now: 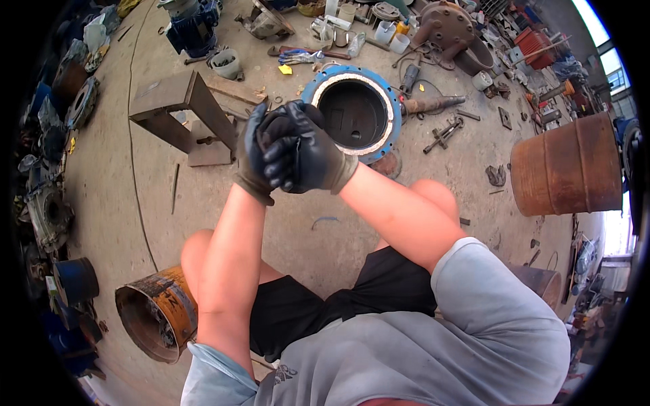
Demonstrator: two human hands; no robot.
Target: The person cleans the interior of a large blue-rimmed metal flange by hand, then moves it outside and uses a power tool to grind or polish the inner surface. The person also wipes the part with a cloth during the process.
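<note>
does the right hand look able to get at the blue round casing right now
Probably yes: the right hand overlaps the left edge of the blue round casing in view, with nothing visible blocking the way. It is pressed against the left hand, so may need freeing first.

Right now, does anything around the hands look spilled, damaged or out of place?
No spill stands out. The large drum at right is rusted across its visible side. A yellow scrap lies loose on the floor, left of and beyond the blue flanged housing, like stray litter; I cannot tell whether it belongs there.
</note>
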